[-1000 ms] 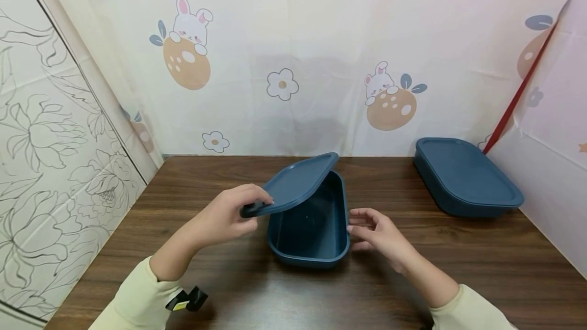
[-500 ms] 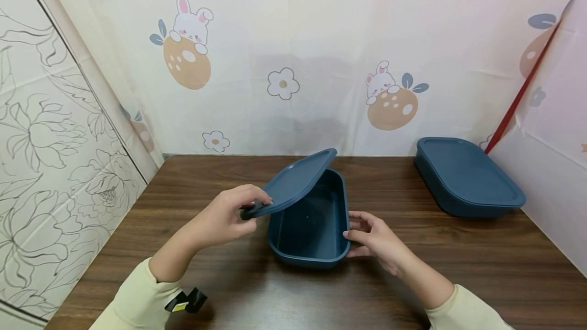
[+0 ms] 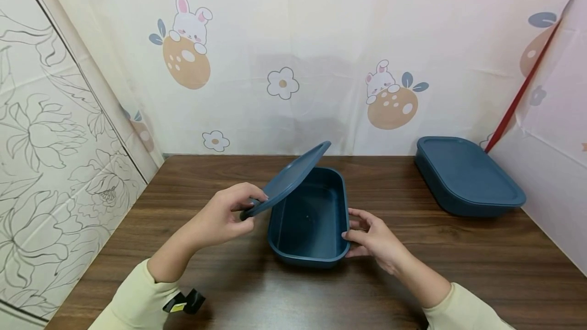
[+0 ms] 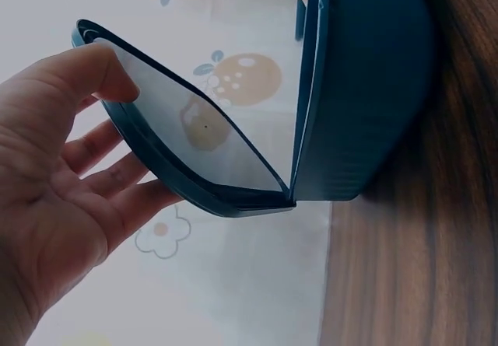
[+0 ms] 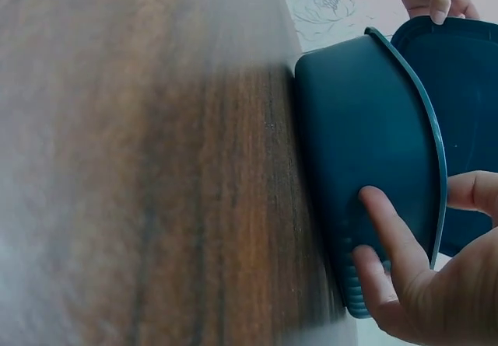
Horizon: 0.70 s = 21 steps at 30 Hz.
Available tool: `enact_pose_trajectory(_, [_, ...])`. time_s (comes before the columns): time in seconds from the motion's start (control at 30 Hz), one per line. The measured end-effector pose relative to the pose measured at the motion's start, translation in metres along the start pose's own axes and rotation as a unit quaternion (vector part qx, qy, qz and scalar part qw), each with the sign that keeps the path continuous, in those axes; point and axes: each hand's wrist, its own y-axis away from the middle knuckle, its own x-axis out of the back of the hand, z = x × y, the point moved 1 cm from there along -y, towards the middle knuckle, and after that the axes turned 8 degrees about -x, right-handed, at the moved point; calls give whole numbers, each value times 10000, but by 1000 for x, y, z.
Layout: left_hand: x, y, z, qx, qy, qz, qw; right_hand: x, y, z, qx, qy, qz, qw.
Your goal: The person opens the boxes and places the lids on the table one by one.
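A dark blue rectangular food container (image 3: 306,262) stands uncovered in the middle of the table; no contents are visible in it. My left hand (image 3: 229,212) pinches the near-left edge of its matching lid (image 3: 292,176), thumb on one face and fingers on the other. The lid leans steeply over the container's left side, and in the left wrist view one end appears to meet the rim. My right hand (image 3: 373,241) grips the container's right wall (image 5: 354,120), thumb over the rim and fingers spread along the outside.
A second dark blue container (image 3: 468,174) with its lid on sits at the back right, close to the side curtain. A printed curtain (image 3: 321,39) hangs along the table's back edge. A black strap piece (image 3: 185,302) sticks out from the left sleeve.
My left hand has tilted the lid further up and to the left, baring more of the container. My right hand has moved from beside the container onto its right rim.
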Motion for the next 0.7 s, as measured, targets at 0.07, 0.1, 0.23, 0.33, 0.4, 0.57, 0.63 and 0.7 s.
enact_pose_trajectory(0.07, [0, 2, -2, 64, 72, 57, 9999, -1, 0, 1, -13, -8, 30, 10000])
enact_pose_trajectory(0.1, [0, 3, -2, 95, 111, 87, 9999, -1, -1, 1, -29, -11, 50, 10000])
enact_pose_trajectory(0.23, [0, 6, -4, 270, 278, 186, 9991, -1, -2, 2, -80, 3, 148, 9999])
enact_pose_trajectory(0.33, [0, 7, -5, 350, 310, 239, 9986, -2, -2, 2, -82, 18, 187, 9998])
enact_pose_trajectory(0.4, [0, 8, -4, 384, 308, 271, 9984, -3, -2, 2, -65, 10, 200, 9998])
enact_pose_trajectory(0.57, [1, 9, -4, 529, 370, 403, 9971, -4, -1, 2, -50, -42, 239, 9997])
enact_pose_trajectory(0.63, [2, 10, -5, 589, 390, 485, 9963, -4, -1, 1, -48, -57, 257, 9996])
enact_pose_trajectory(0.7, [2, 11, -6, 659, 431, 581, 9952, -4, 0, 1, -44, -52, 276, 9996])
